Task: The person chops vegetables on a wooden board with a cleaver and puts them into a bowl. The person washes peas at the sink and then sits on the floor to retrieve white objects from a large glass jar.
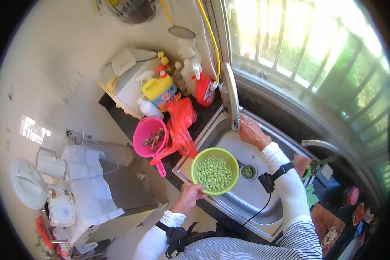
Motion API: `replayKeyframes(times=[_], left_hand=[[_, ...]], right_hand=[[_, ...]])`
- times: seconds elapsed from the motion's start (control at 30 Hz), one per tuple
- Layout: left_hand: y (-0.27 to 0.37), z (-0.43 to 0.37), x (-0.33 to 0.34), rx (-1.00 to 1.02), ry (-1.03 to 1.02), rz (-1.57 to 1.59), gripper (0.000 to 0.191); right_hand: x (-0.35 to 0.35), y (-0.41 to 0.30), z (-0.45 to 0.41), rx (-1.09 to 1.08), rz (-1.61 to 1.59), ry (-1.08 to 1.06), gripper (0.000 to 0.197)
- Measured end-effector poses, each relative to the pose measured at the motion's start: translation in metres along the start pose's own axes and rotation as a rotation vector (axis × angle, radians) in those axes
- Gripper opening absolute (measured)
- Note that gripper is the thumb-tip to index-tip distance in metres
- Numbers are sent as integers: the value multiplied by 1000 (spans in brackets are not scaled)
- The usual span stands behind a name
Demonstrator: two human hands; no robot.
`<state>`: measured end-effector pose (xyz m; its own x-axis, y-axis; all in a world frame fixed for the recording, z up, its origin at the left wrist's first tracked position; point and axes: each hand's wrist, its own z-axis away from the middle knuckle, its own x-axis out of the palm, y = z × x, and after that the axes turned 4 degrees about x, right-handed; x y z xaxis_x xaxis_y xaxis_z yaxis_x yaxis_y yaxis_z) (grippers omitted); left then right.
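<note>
My left hand (188, 197) grips the near rim of a green plastic colander (235, 169), which holds many shelled green beans (214, 174). The colander is over the left edge of a stainless steel sink (266, 208). My right hand (252, 131) is at the base of the metal faucet (231, 94), beside its spout; the fingertips are hidden behind it, so its grip cannot be told. No stream of water shows under the spout. Green scraps lie in the sink drain (247, 172).
Left of the sink are a pink plastic dipper (139, 138) with dark pieces inside, a red plastic bag (182, 120), a yellow jug (159, 87) and a red spray bottle (204, 89). At right are a second faucet (325, 146) and a cutting board (321, 216) with chopped food.
</note>
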<state>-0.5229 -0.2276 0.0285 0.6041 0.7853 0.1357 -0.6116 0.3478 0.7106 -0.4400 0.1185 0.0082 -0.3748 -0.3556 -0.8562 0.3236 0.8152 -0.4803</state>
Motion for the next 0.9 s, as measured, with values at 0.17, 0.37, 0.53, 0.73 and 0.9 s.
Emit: replayKeyframes(times=[0.17,0.37,0.53,0.73,0.9], left_hand=[[10,-13,-9,-72,20,-22,19],[14,-19,-12,-63,39,-38,20],[14,-17,-13,-84,57,-70,19],[19,-19,-3,-80,86,-107,20],[22,-26,4,-97,73,-126,20]], right_hand=[[5,-5,6,-137,334,-247,60],[61,17,65,-86,207,-61,50],[129,-1,131,110,66,-204,37],[191,-16,158,142,9,-153,27],[180,-23,198,242,-297,-126,13]])
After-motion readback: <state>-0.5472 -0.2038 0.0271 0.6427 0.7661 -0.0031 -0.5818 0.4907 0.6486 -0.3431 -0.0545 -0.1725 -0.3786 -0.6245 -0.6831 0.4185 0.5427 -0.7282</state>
